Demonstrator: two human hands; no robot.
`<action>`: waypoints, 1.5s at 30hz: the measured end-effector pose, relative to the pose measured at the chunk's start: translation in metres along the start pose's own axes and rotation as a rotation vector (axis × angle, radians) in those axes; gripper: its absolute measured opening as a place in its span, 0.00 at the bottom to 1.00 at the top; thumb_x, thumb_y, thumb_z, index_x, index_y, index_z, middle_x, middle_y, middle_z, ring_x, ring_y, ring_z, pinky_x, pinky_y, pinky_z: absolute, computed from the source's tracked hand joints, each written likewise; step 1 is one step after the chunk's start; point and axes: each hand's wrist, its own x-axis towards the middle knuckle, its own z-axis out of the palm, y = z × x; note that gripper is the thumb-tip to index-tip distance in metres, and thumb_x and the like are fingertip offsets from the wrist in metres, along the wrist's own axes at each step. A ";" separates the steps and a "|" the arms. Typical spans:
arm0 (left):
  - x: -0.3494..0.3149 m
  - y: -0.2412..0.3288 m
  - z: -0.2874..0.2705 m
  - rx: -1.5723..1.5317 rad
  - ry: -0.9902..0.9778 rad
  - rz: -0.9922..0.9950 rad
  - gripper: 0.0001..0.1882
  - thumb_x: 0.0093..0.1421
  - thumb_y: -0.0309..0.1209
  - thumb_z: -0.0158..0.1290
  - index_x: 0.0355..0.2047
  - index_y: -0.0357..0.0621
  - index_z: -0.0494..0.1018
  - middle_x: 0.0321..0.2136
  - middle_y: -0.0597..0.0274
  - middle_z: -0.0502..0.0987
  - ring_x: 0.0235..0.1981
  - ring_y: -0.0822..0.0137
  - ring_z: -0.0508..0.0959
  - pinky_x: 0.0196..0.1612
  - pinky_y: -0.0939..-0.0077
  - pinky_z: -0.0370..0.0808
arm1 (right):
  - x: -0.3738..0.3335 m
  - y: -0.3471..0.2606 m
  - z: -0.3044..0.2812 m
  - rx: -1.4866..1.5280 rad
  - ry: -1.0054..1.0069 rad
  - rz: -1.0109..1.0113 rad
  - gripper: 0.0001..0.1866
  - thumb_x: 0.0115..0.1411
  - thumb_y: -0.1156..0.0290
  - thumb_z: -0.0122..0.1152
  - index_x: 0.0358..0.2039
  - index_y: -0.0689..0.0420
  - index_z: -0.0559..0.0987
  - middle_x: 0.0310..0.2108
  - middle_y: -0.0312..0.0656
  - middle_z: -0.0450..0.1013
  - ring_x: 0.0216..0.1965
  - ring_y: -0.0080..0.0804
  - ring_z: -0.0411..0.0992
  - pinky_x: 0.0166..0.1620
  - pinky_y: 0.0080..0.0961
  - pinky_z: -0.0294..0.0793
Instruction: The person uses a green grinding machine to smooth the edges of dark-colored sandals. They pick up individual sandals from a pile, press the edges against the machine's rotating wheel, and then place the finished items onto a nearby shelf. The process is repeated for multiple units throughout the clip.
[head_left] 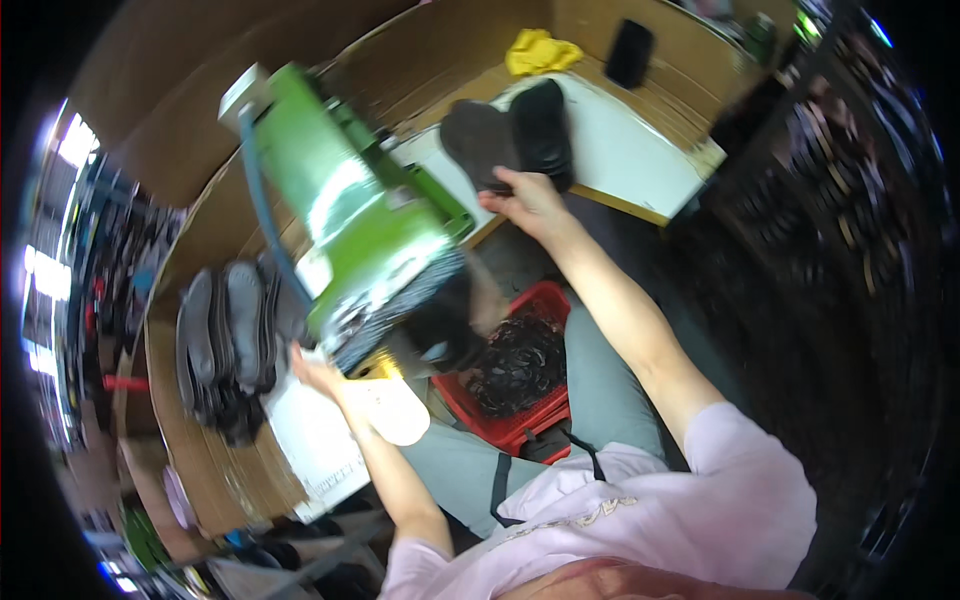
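A green sewing-type machine [370, 210] stands between my hands, its near end blurred. Beyond its right side, my right hand [527, 203] pinches the near end of a dark brown shoe sole [478, 138]. A black sole [541, 120] lies right beside that one on the white tabletop [630, 150]. My left hand [316, 372] is at the machine's near left side, fingers stretched out and partly smeared, with nothing visible in them. Close to it, grey soles [232, 310] stand stacked at the left. A pale rounded piece [398, 412], brightly lit, shows beside my left forearm; I cannot make out what it is.
Cardboard walls [420, 75] border the table. A yellow cloth [541, 53] and a black phone [629, 54] lie at the back. Below, a red basket [450, 398] of dark scraps sits between my legs. A blue hose [262, 200] runs along the machine. Dark racks [840, 170] stand at right.
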 end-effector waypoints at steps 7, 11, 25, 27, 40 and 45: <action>0.045 0.072 0.024 0.472 -0.022 -0.143 0.33 0.45 0.49 0.62 0.49 0.47 0.72 0.40 0.45 0.74 0.42 0.48 0.73 0.44 0.58 0.69 | -0.036 -0.003 -0.071 0.089 0.014 0.116 0.15 0.60 0.67 0.57 0.46 0.61 0.74 0.40 0.45 0.75 0.42 0.34 0.74 0.46 0.29 0.73; 0.034 0.058 -0.026 -0.092 0.093 -0.297 0.25 0.47 0.43 0.62 0.44 0.44 0.77 0.36 0.46 0.74 0.40 0.53 0.74 0.44 0.63 0.71 | -0.085 0.033 -0.110 0.030 -0.006 0.085 0.18 0.63 0.66 0.50 0.50 0.62 0.70 0.46 0.46 0.72 0.47 0.37 0.72 0.51 0.36 0.72; -0.042 0.038 -0.157 -0.459 0.117 -0.403 0.23 0.42 0.12 0.57 0.40 0.42 0.78 0.50 0.52 0.70 0.50 0.58 0.73 0.49 0.70 0.72 | -0.185 0.177 -0.095 -0.144 -0.113 0.525 0.08 0.60 0.78 0.52 0.40 0.63 0.73 0.35 0.51 0.75 0.35 0.40 0.77 0.38 0.35 0.80; -0.041 0.039 -0.166 -0.644 0.209 -0.383 0.16 0.40 0.09 0.55 0.31 0.38 0.75 0.50 0.51 0.70 0.50 0.58 0.73 0.50 0.68 0.72 | -0.195 0.183 -0.089 -0.125 -0.142 0.540 0.08 0.61 0.78 0.51 0.41 0.65 0.72 0.34 0.51 0.75 0.34 0.40 0.77 0.37 0.34 0.80; -0.128 0.172 -0.184 -1.542 -0.618 -0.310 0.31 0.39 0.12 0.48 0.48 0.44 0.65 0.58 0.39 0.61 0.58 0.45 0.65 0.59 0.56 0.64 | -0.269 0.095 -0.089 -0.368 -0.237 0.320 0.30 0.48 0.79 0.67 0.52 0.67 0.68 0.48 0.46 0.72 0.48 0.33 0.71 0.54 0.29 0.69; -0.182 0.228 -0.143 -1.541 -0.780 -0.712 0.38 0.55 0.19 0.53 0.64 0.34 0.47 0.60 0.50 0.59 0.61 0.64 0.60 0.62 0.69 0.58 | -0.317 0.105 -0.128 -0.352 0.014 0.132 0.26 0.51 0.83 0.64 0.52 0.62 0.69 0.49 0.43 0.70 0.50 0.31 0.69 0.56 0.29 0.67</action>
